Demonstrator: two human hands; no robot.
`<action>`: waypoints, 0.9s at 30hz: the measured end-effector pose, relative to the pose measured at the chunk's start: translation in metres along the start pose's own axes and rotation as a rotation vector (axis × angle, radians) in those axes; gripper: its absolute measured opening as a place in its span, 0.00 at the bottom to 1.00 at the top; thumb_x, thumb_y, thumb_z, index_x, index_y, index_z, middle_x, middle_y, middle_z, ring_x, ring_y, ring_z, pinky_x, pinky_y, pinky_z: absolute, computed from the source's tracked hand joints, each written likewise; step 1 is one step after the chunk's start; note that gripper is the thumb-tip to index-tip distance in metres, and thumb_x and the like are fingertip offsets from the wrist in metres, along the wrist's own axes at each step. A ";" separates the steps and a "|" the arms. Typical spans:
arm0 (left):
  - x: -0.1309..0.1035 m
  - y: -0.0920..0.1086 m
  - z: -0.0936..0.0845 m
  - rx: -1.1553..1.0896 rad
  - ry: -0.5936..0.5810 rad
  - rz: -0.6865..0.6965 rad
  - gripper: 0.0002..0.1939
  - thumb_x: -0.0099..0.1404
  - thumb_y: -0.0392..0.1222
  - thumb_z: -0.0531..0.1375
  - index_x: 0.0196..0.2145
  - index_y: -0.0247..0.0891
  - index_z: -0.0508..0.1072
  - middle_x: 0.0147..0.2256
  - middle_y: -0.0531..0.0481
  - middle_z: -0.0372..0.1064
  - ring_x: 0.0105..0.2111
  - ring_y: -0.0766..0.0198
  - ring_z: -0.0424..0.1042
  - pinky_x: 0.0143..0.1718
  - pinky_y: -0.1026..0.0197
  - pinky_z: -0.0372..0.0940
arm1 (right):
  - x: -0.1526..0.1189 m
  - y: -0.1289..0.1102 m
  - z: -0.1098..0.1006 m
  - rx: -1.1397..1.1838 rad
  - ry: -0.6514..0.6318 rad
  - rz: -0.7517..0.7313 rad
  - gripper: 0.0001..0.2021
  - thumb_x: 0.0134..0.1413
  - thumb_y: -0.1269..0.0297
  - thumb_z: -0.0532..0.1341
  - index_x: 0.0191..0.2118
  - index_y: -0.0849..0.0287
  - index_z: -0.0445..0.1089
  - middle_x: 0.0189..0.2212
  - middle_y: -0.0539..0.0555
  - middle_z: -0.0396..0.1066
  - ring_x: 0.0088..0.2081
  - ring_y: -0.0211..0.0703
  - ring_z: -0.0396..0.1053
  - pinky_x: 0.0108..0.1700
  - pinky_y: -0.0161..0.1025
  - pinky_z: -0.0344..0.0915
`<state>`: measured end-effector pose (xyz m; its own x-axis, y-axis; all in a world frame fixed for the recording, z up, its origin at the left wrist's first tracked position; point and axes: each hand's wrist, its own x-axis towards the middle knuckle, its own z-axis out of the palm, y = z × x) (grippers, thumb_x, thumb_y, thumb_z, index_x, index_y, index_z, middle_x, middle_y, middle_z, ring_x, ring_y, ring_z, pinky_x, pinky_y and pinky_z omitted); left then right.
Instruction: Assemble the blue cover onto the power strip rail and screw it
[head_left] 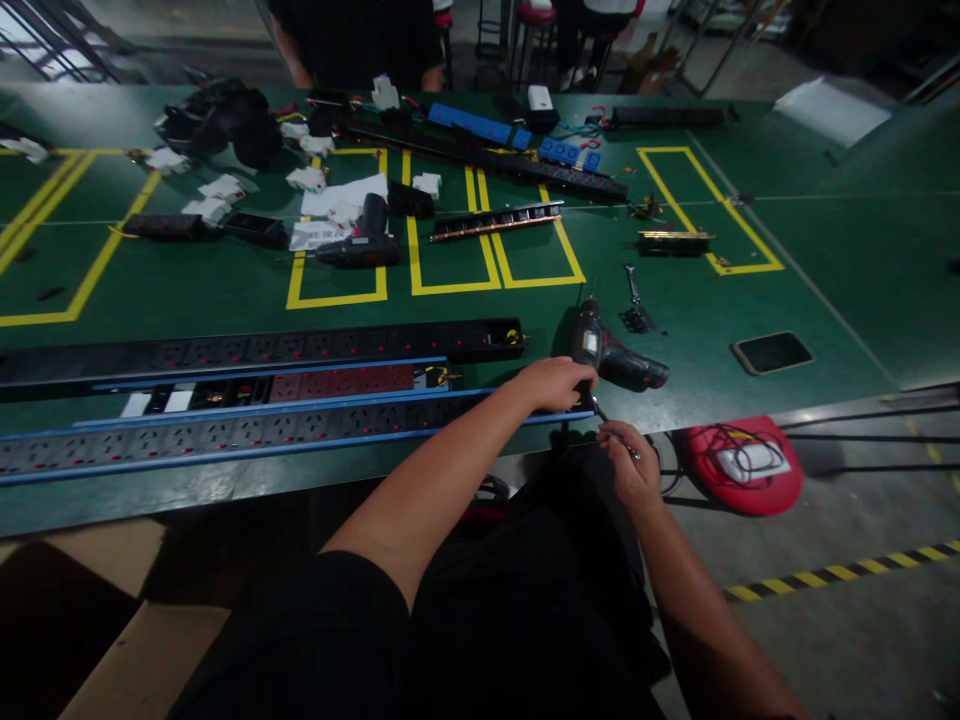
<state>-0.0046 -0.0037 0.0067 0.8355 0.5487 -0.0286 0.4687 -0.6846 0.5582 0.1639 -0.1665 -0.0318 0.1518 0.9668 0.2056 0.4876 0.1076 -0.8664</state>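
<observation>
My right hand (631,468) is closed round a slim shiny metal wrench (598,407), whose far end reaches the right end of the nearest power strip (285,425). That strip is long and black, with a row of sockets and blue edges. At the same end my left hand (561,384) is closed with its fingertips pressed together; what they grip is hidden. Just beyond my left fingertips lies a black cordless drill (619,360). Behind the nearest strip rest an opened strip with dark red sockets (341,382) and another black power strip (300,345).
A second wrench (632,283) lies near small dark screws (637,318). To the right is a phone (772,352). Farther back are another cordless drill (360,245), blue socket blocks (480,124) and white parts. A red stool (787,490) stands by the table edge; a person (360,45) is opposite.
</observation>
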 end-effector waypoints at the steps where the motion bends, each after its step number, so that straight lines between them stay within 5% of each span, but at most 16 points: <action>1: 0.000 0.000 0.000 0.008 -0.003 -0.001 0.16 0.62 0.38 0.57 0.48 0.46 0.71 0.42 0.47 0.70 0.44 0.58 0.68 0.42 0.58 0.63 | 0.003 -0.002 -0.001 -0.006 -0.004 0.003 0.11 0.62 0.61 0.55 0.42 0.56 0.72 0.32 0.53 0.71 0.34 0.43 0.68 0.37 0.41 0.64; 17: 0.000 0.002 -0.001 0.024 0.005 0.002 0.17 0.61 0.38 0.56 0.48 0.47 0.72 0.41 0.49 0.71 0.44 0.58 0.69 0.42 0.59 0.64 | 0.046 -0.032 -0.012 -0.099 -0.057 0.109 0.10 0.59 0.63 0.55 0.34 0.58 0.73 0.20 0.48 0.65 0.24 0.39 0.63 0.28 0.37 0.58; 27: 0.001 -0.001 0.001 0.010 0.019 0.012 0.17 0.61 0.39 0.56 0.47 0.47 0.72 0.41 0.48 0.70 0.44 0.57 0.69 0.42 0.58 0.64 | 0.038 -0.029 -0.014 0.043 0.033 0.065 0.11 0.62 0.62 0.54 0.33 0.58 0.71 0.19 0.48 0.63 0.22 0.38 0.60 0.26 0.36 0.55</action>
<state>-0.0043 -0.0030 0.0054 0.8357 0.5492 -0.0064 0.4614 -0.6957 0.5505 0.1676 -0.1363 0.0073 0.2105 0.9641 0.1621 0.4385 0.0551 -0.8970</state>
